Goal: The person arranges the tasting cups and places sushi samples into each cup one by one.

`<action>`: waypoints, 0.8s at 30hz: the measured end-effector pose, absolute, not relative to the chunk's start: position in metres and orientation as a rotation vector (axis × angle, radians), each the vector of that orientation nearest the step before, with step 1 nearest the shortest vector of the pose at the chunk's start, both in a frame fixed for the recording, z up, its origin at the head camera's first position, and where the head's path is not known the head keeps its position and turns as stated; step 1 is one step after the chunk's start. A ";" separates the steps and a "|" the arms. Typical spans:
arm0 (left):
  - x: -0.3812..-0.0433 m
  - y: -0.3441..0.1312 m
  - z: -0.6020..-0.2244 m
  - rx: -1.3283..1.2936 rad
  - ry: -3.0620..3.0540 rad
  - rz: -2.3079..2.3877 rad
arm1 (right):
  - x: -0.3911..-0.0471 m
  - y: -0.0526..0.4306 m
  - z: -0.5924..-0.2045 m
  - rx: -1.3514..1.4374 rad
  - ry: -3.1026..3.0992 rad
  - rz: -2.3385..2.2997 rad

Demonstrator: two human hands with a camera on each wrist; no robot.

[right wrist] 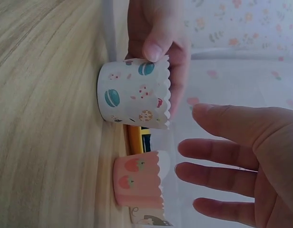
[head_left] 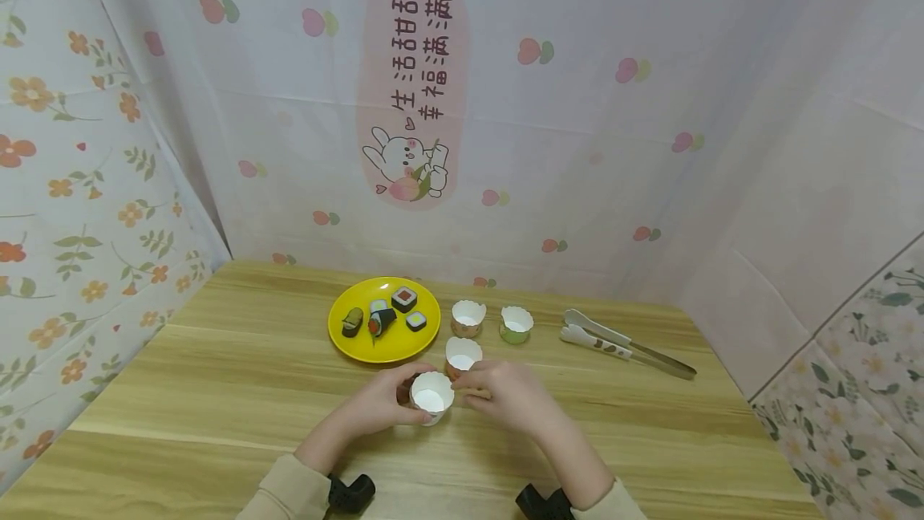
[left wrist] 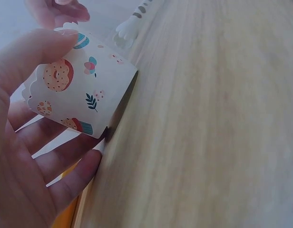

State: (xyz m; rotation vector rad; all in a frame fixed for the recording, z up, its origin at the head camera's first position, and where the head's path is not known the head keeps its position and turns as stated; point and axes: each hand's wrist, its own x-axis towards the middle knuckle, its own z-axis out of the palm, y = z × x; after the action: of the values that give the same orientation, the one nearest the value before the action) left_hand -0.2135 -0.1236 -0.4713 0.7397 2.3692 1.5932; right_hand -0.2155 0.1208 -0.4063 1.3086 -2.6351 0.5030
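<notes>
A white paper baking cup (head_left: 431,396) with a scalloped rim is gripped by my left hand (head_left: 378,406), the thumb near the rim. Doughnuts, macarons and leaves are printed on this cup (left wrist: 84,88) in the left wrist view. Its base is at or just above the tabletop; contact is unclear. My right hand (head_left: 509,396) is just right of the cup, its fingers extended and apart from it in the right wrist view. Just behind stands a pink strawberry-print cup (right wrist: 138,179), nearest the right fingertips.
Behind on the left, a yellow plate (head_left: 346,349) holds several sushi pieces (head_left: 382,320). Two more paper cups, one brownish (head_left: 468,319) and one green (head_left: 516,326), stand near the back. Tongs (head_left: 628,343) with white paw-shaped tips lie at the right. A printed curtain (head_left: 577,143) borders the table.
</notes>
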 end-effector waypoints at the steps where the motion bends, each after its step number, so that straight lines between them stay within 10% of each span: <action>1: -0.213 -0.124 -0.471 0.741 2.370 1.592 | -0.215 0.120 -0.407 1.308 -2.646 0.500; 24: -0.214 -0.123 -0.473 0.790 2.351 1.619 | -0.211 0.107 -0.418 1.358 -2.770 0.403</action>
State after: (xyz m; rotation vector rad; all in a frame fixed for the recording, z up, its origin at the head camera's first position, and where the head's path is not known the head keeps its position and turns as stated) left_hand -0.2137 -0.1233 -0.4726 0.7903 2.3513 1.6191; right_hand -0.2109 0.1066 -0.4177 1.3575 -2.7695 0.4030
